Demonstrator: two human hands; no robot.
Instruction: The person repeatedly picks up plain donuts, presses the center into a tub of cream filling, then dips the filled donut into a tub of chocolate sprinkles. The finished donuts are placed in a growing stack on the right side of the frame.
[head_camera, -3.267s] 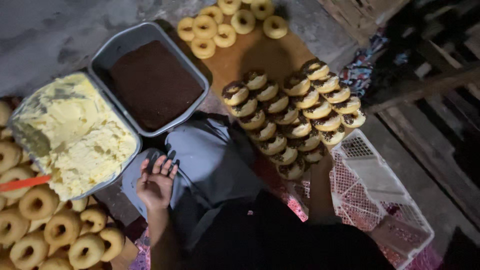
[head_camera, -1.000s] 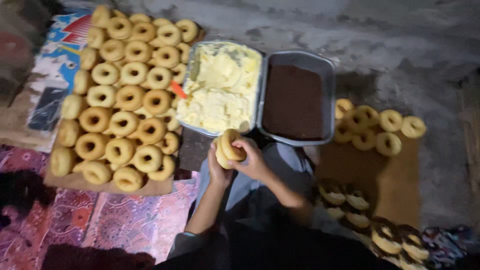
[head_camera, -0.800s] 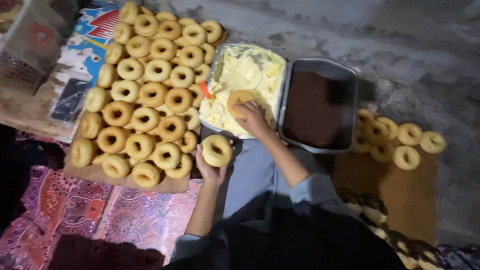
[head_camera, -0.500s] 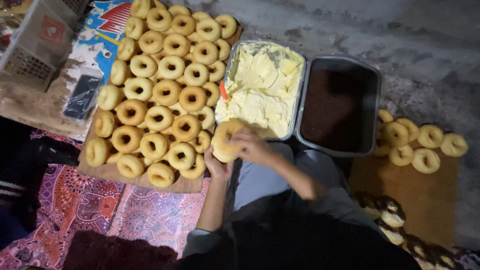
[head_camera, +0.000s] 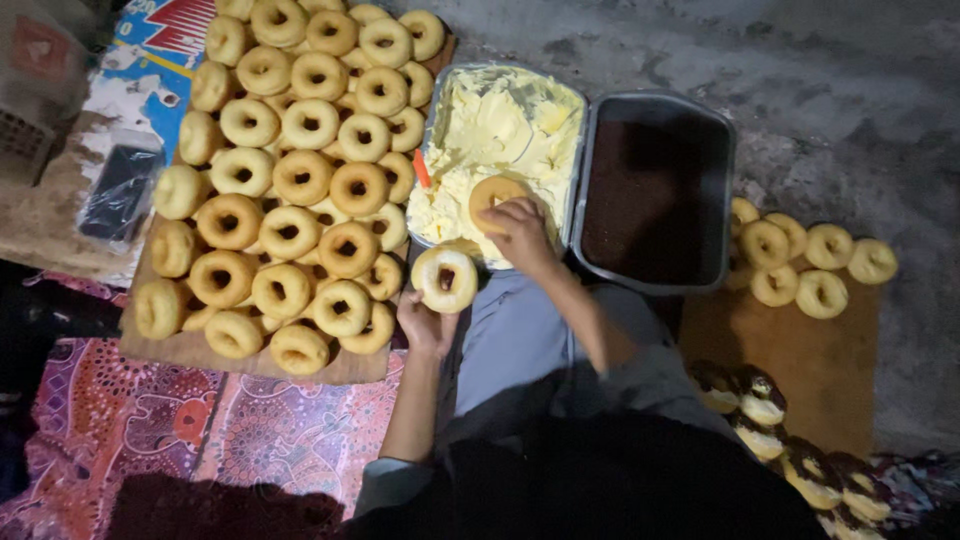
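While right hand (head_camera: 520, 228) presses a cut ring-shaped doughnut half (head_camera: 495, 195) into the metal tray of pale yellow cream (head_camera: 500, 130), fingers closed on it.
Left hand (head_camera: 425, 320) grips the other cream-faced doughnut half (head_camera: 445, 280) just off the tray's near edge; wooden board of plain doughnuts (head_camera: 290, 190) crowds left, brown-filled tray (head_camera: 655, 190) right.

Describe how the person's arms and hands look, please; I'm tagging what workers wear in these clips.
Both hands are bare: no gloves, rings or watch show on the left hand or the right hand. The forearms are uncovered, with light grey-blue sleeves pushed up to about the elbows. The lower edge is too dark to tell more.
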